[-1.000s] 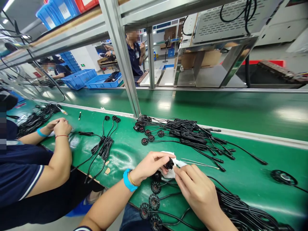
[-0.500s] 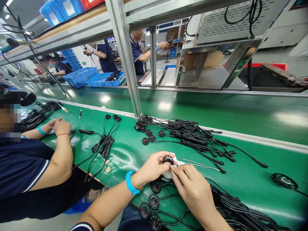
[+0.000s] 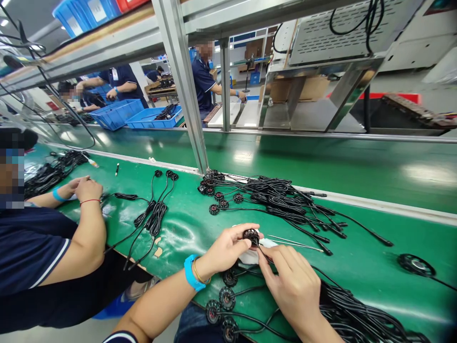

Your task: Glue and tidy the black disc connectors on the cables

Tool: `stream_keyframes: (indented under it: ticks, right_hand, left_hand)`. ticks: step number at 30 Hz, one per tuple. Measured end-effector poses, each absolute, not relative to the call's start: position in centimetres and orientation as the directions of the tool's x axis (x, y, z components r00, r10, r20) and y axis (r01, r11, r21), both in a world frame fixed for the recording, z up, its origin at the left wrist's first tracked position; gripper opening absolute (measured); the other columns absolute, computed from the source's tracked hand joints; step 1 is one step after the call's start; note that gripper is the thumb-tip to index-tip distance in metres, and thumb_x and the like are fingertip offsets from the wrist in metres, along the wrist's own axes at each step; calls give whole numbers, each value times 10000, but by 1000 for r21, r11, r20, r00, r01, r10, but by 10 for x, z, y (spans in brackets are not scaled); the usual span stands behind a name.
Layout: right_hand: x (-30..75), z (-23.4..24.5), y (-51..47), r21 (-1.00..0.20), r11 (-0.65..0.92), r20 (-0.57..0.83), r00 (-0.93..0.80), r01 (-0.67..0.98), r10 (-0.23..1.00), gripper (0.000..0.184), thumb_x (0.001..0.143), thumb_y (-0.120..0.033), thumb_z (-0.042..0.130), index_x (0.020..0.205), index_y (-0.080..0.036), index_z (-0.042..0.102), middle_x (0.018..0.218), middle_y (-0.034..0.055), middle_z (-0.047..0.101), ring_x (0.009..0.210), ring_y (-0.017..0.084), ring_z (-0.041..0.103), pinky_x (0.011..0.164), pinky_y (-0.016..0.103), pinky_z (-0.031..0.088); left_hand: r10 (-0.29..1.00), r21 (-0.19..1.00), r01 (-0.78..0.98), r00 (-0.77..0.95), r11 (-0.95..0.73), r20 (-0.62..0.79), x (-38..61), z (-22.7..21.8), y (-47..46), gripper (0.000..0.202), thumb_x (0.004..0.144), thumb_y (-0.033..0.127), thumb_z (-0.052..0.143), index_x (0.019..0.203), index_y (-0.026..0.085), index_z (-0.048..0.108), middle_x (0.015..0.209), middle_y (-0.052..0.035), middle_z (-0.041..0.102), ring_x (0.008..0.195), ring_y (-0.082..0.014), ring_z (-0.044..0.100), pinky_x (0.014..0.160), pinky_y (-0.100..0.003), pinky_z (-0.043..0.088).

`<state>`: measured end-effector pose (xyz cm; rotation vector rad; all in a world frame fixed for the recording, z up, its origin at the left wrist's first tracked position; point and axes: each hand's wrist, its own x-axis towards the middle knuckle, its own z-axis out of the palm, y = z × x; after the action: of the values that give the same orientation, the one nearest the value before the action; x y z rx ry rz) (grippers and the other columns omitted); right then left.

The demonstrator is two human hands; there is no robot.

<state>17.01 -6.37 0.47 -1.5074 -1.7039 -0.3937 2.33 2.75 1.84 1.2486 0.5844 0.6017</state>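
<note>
Here, the person's left hand [image 3: 232, 248] is closed on a round black part [image 3: 251, 235], gripping its rim between thumb and fingers. The right hand [image 3: 291, 278], just beside it, pinches the black cable [image 3: 259, 253] that leaves this part. Below and behind both hands shows a crumpled white cloth [image 3: 249, 257]; beyond the right hand's knuckles lie thin metal rods [image 3: 296, 243]. Nearer the body than the left hand sit more round parts [image 3: 226, 298], some showing red, and a bundle of cables [image 3: 360, 314] lies to the right of the right hand. A heap of cables [image 3: 278, 195] stretches out past both hands. High up, left of the left hand, a blue bin [image 3: 76, 24] bears a white label [image 3: 96, 9], and a co-worker there wears a badge [image 3: 114, 74]; the writing on both is too small to read.
</note>
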Motion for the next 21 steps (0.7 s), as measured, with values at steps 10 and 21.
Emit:
stream_keyframes:
  ticks: [10,21]
  right_hand:
    - [174,1,-61,-294,229,721,58,928,690,93,928,-163,621,842,-197,608,683,-9,597,658,138,512,667,295,353]
    - [178,-9,-59,-395,247,660,86,885,746,80,943,-178,609,868,-201,619,781,8,650,735,145,560,722,292,399]
  left_hand:
    - [722,991,-48,690,124,-57,23,15,26,494,911,380,657,1348,159,601,1301,-149,685,1218,-299,634,1032,-420,510]
    - [729,998,24,683,52,-54,24,9,24,452,916,293,623,1351,172,612,1328,-142,662,1177,-306,639,1001,-422,529]
